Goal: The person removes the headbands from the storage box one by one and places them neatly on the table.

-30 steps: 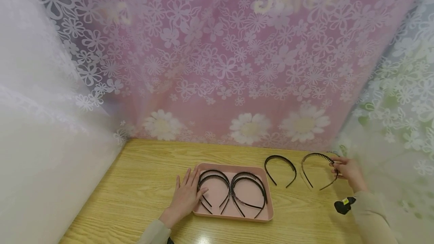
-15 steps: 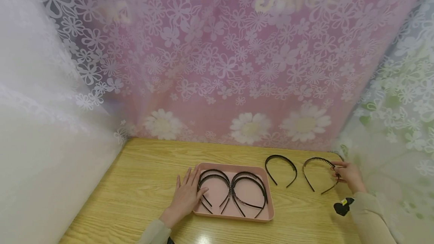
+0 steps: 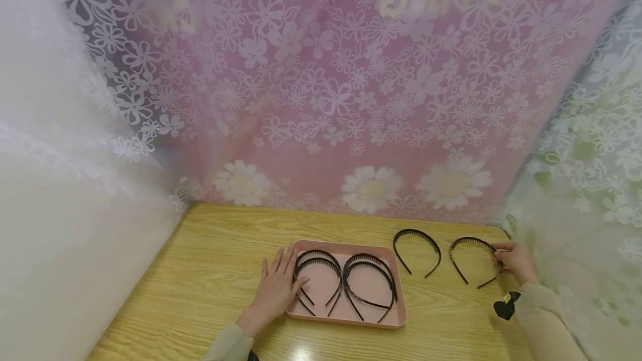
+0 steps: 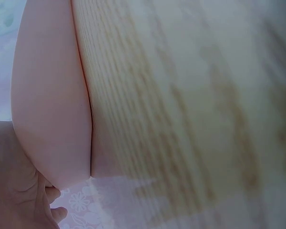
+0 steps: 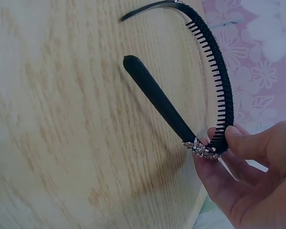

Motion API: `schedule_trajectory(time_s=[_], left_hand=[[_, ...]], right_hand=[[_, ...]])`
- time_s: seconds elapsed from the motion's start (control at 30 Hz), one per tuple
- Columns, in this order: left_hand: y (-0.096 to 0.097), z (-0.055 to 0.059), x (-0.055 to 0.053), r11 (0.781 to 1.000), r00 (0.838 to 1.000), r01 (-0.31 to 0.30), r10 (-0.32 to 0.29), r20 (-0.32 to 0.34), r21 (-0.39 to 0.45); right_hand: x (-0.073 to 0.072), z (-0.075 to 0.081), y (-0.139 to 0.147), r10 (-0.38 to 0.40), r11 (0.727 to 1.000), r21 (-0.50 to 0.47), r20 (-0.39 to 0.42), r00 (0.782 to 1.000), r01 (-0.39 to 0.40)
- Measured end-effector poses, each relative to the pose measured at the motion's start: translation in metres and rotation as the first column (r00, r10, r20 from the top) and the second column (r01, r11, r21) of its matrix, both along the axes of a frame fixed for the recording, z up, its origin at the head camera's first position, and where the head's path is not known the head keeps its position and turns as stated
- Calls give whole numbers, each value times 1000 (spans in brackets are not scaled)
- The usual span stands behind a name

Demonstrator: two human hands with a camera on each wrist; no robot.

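Note:
In the head view a pink tray (image 3: 346, 321) holds several black toothed headbands (image 3: 370, 265) in two overlapping groups. My left hand (image 3: 273, 288) rests with spread, straight fingers on the tray's left rim, its thumb reaching over the inside. At the far right, my right hand (image 3: 518, 261) pinches one side of a black headband (image 3: 471, 239). The right wrist view shows this headband (image 5: 221, 86) between thumb and fingers, with comb teeth along its inner edge and sparkling stones near the grip. Another black headband (image 3: 417, 233) lies on the table between the tray and the held one.
The wood-grain table (image 3: 210, 261) meets a pink flowered curtain (image 3: 321, 127) at the back. Pale curtains stand at the left (image 3: 75, 183) and right, the right one close to my right arm. A black device with a yellow mark (image 3: 505, 306) sits at my right wrist.
My right hand and the headband it pinches have shifted slightly towards me. My left hand, the tray and the headbands in it look unchanged.

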State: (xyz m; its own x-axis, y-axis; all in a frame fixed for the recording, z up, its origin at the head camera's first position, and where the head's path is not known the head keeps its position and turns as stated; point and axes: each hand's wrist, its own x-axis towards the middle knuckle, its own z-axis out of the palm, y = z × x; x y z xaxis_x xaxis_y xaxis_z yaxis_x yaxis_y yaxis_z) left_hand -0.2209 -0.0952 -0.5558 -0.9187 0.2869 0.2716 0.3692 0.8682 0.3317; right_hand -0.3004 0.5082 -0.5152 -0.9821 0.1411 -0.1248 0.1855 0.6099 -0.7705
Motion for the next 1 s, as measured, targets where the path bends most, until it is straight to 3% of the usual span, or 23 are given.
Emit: schedule_trajectory(time_s=[0.27,0.5,0.8,1.0], left_hand=[[0,2,1,1000,999,-9,9,31,-8],[0,1,2,1000,1000,0,0,-11,-7],[0,1,0,999,999,-12,13,34,-31],[0,2,0,1000,1000,-11,11,27,-13]], right_hand=[[1,-4,1,-19,989,148,-28,999,23],[6,-3,-3,-32,963,267,-50,998,44],[13,-3,-13,-92,956,256,-196,976,142],[15,7,-34,-66,969,213,-263,962,124]])
